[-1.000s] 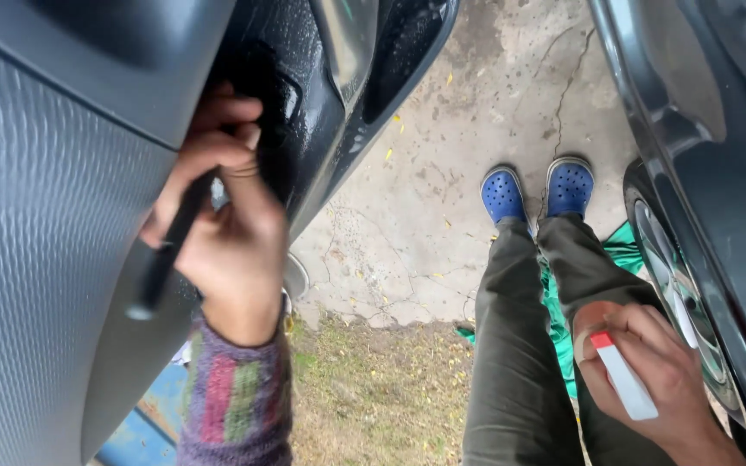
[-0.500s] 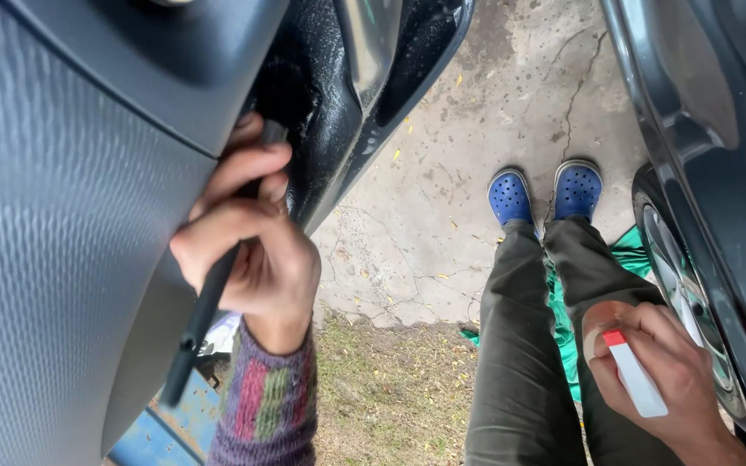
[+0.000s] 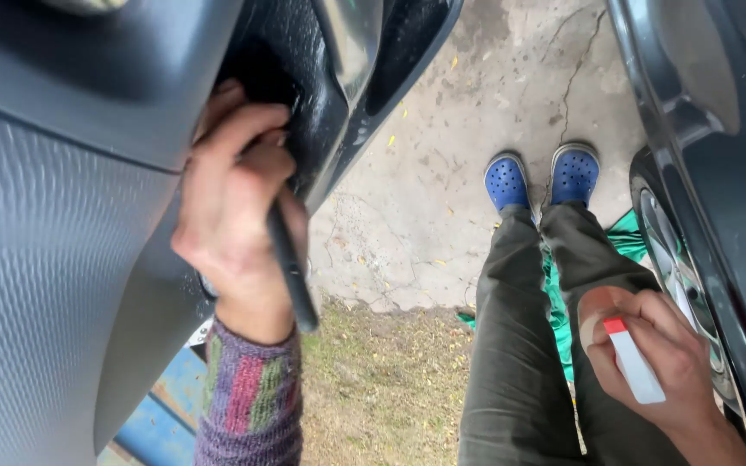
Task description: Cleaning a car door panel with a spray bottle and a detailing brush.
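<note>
Fingers of my left hand (image 3: pixel 235 207) are wrapped tight around a thin black tool (image 3: pixel 291 267), its handle end sticking out toward 5 o'clock below my palm, its working end buried in the dark glossy pocket (image 3: pixel 304 78) of the car door (image 3: pixel 53 259). I can't see the tip in there. My striped knit cuff (image 3: pixel 248 397) sits at 6 o'clock of that hand.

My right hand (image 3: pixel 649 362) rests low at 4 o'clock of the view, on my right thigh, closed around a small white oblong object with a red end (image 3: pixel 632 358); the red end points toward 11 o'clock. What kind of object it is I cannot tell.

The grey door panel fills the whole left side, ribbed in texture, with its lower edge running from 12 o'clock down toward 7 o'clock. The dark car body (image 3: pixel 718 173) and a wheel (image 3: pixel 679 267) line the right edge. Between them lies open cracked concrete (image 3: pixel 442 173) at 12 o'clock and a grass patch (image 3: pixel 382 380) at 6 o'clock. My legs in olive trousers (image 3: pixel 520 345) stretch up to blue clogs (image 3: pixel 541 177), with a green cloth (image 3: pixel 628 233) under them near the wheel.
</note>
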